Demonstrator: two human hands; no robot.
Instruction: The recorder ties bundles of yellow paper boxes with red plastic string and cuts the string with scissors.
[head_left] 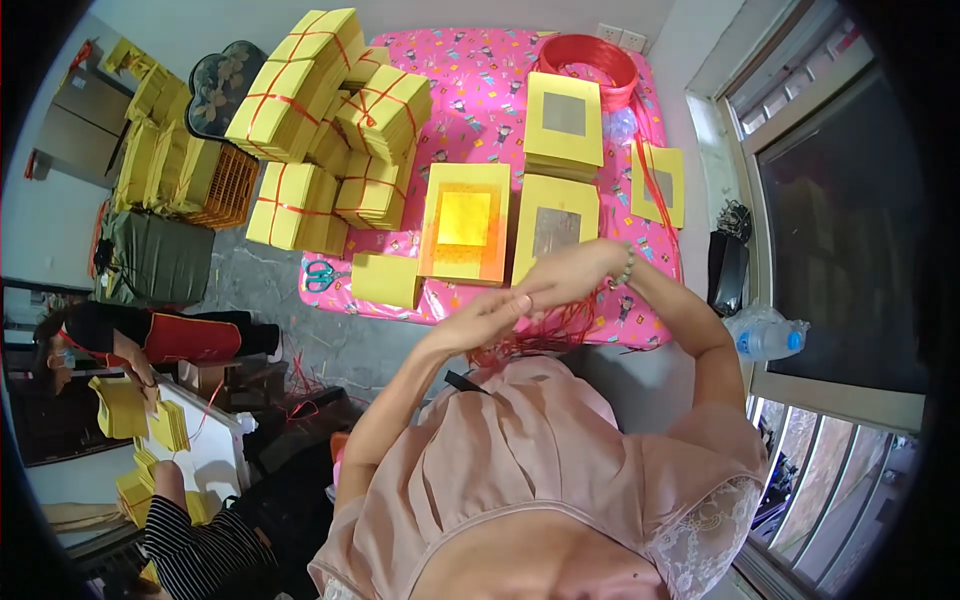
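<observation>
My left hand [482,322] and my right hand [578,272] meet at the near edge of the table, fingertips overlapping. Both look stretched out, with nothing visible in them, though some fingers are hidden where they cross. A beaded bracelet [626,266] circles my right wrist. Just beyond lies a yellow paper stack with a silver square [560,228]. To its left is a yellow paper stack with an orange print and gold square [465,218]. Red plastic strands [540,338] hang below my hands.
Red-tied yellow paper bundles [300,90] rise at the table's left. Teal scissors [320,276] lie near a folded yellow paper [386,279]. A red strap coil [590,68] sits far right on the pink tablecloth [470,110]. Other people handle yellow paper at a white table [205,430], lower left.
</observation>
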